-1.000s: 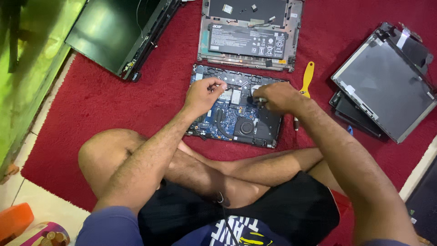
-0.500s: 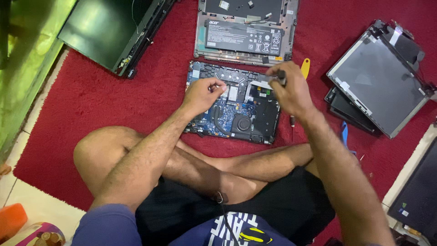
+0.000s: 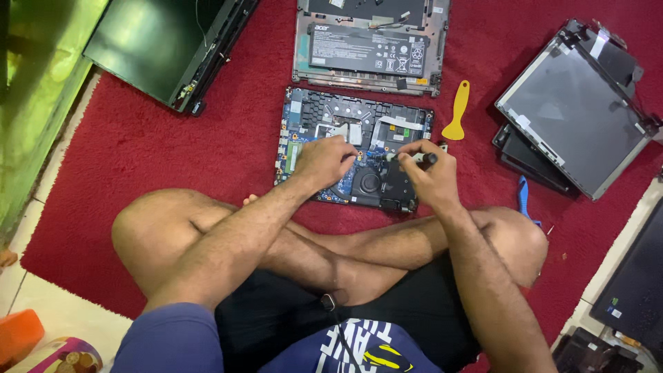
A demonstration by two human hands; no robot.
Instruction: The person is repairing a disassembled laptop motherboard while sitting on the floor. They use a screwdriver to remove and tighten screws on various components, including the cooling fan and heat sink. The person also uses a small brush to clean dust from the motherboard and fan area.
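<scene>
Left hand point(image 3: 324, 160) curled, fingertips pressing circuit board point(image 3: 311, 117). Right hand point(image 3: 428, 176) clamped on screwdriver point(image 3: 407, 158), tip pointing 9 o'clock. Yellow pry tool point(image 3: 457, 112) at 1 o'clock on red rug point(image 3: 138, 152).

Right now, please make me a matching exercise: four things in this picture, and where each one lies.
1. yellow pry tool
2. blue pry tool
3. open laptop base
4. dark screen panel

a. under both hands
b. top left on the carpet
c. right of the open base
d. beside the person's right knee

Pairs: 1-c, 2-d, 3-a, 4-b
</scene>
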